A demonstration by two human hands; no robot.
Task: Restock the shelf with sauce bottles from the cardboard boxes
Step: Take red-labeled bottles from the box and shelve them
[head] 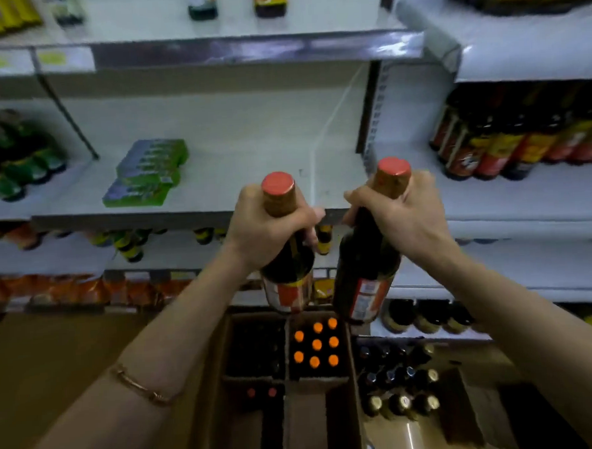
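Observation:
My left hand [267,224] grips the neck of a dark sauce bottle [288,286] with a red cap and an orange label. My right hand [398,215] grips the neck of a second dark sauce bottle [366,279], tilted slightly to the right. Both bottles hang in the air in front of the edge of the white shelf [250,168]. Below them on the floor stands an open cardboard box [225,344]; its right compartment holds several orange-capped bottles [316,345]. A nearer box [209,424] shows two red caps.
Green packets [148,172] lie on the shelf at the left, with green-labelled bottles [17,163] further left. Red-and-yellow labelled bottles [523,140] fill the right-hand shelf. Gold-capped dark bottles [398,380] stand on the floor to the right of the boxes.

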